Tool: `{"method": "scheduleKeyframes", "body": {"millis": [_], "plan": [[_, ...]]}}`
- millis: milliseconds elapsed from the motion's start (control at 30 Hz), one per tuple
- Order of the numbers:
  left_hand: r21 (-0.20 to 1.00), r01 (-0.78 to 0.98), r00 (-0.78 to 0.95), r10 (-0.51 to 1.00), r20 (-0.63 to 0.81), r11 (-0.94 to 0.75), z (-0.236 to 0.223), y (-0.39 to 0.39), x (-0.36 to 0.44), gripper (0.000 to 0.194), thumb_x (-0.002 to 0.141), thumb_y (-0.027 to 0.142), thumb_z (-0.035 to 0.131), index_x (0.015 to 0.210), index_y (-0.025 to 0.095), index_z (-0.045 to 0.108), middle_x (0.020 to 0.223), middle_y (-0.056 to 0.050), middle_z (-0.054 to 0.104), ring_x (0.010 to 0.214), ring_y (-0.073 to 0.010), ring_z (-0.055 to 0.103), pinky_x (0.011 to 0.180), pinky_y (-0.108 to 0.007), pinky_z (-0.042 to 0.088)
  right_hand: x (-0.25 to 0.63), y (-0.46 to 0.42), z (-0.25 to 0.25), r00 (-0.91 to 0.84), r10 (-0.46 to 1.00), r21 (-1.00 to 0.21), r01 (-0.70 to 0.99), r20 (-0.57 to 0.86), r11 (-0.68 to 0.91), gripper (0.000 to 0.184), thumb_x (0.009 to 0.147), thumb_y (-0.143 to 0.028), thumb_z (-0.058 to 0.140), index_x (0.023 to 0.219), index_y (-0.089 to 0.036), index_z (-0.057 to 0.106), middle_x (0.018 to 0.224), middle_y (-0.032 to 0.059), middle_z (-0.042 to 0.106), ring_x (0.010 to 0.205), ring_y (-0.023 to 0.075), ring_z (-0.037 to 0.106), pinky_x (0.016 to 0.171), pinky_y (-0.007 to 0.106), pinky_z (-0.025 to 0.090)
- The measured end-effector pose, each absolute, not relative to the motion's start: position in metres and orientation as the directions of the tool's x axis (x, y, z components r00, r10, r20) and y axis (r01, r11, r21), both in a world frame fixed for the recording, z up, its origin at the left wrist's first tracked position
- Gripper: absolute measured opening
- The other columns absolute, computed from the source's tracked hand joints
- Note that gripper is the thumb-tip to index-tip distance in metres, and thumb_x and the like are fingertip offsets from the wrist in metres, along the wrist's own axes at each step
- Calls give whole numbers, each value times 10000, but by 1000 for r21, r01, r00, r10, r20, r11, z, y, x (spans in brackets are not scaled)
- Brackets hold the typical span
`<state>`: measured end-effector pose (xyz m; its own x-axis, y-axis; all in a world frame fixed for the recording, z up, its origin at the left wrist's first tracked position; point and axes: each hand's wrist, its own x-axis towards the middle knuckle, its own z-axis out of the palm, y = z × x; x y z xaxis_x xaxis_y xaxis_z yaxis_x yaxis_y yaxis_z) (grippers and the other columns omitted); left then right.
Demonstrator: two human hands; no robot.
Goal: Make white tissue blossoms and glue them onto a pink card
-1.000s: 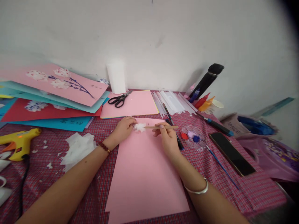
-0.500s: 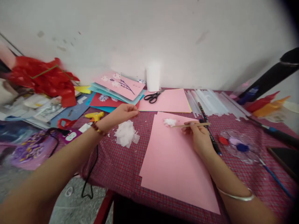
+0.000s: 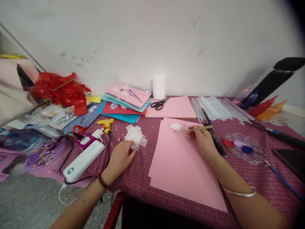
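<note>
The person's left hand (image 3: pixel 120 157) is resting low at the near edge of a pile of white tissue pieces (image 3: pixel 134 135), its fingers loosely curled and its thumb set slightly apart; the fingertips are partly hidden, so one cannot tell whether it is gripping a piece. The right hand (image 3: pixel 204 140) is closing its thumb and fingers round a flat wooden stick (image 3: pixel 185 130), and the stick's far end is lying right by a white tissue flower (image 3: pixel 175 127). That flower is sitting near the far end of the pink paper (image 3: pixel 183 165), which is lying on the bench (image 3: pixel 143 183) between the two hands. A dark pen (image 3: pixel 217 142) is lying just beyond the right hand, and a paint palette (image 3: pixel 245 151) is standing further right. Beyond the tissue pile, a yellow glue gun (image 3: pixel 106 123) is lying to the left, while black scissors (image 3: pixel 157 105) are resting on more pink sheets (image 3: pixel 177 108) near the wall.
</note>
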<state>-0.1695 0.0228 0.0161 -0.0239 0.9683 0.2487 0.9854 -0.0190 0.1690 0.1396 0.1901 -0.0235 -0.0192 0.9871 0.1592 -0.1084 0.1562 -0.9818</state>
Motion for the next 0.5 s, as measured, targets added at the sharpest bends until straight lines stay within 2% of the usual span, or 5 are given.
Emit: {"method": "scheduleKeyframes", "body": {"millis": [133, 233, 333, 400, 500], "plan": [[178, 984, -56, 971, 234, 14, 14, 29, -174, 151, 856, 207, 431, 884, 170, 574, 887, -74, 630, 851, -216, 572, 803, -354, 448, 139, 189, -22, -10, 988, -981, -116, 157, 155, 253, 787, -401, 572, 810, -156, 629, 600, 16, 616, 521, 129, 556, 550, 266, 460], [237, 971, -39, 970, 240, -19, 19, 31, -178, 178, 858, 197, 418, 898, 168, 588, 895, -72, 628, 854, -206, 572, 805, -348, 452, 137, 188, -19, -14, 989, -981, -133, 146, 143, 240, 784, -393, 570, 790, -158, 623, 586, 12, 613, 507, 126, 552, 544, 264, 458], [231, 961, 90, 963, 255, -151, 28, 40, -180, 236, 820, 167, 461, 1004, 178, 607, 1023, -88, 598, 967, -219, 546, 881, -377, 431, 136, 187, -15, -16, 992, -983, -139, 126, 122, 241, 769, -398, 579, 774, -160, 618, 574, 12, 611, 493, 126, 543, 529, 264, 453], [190, 948, 215, 954, 207, -255, 33, 50, -180, 309, 776, 129, 487, 1043, 208, 621, 1166, -100, 543, 1098, -248, 490, 949, -428, 388, 135, 186, -14, -16, 993, -984, -137, 120, 116, 242, 764, -400, 581, 775, -161, 616, 570, 10, 610, 485, 124, 536, 518, 262, 448], [195, 926, 312, 946, 82, -323, 41, 68, -179, 235, 732, 109, 509, 875, 213, 664, 1295, -92, 469, 1235, -283, 390, 1003, -480, 329, 136, 186, -13, -18, 992, -984, -129, 125, 122, 247, 775, -396, 567, 778, -155, 621, 577, 10, 608, 490, 119, 536, 515, 254, 446]]}}
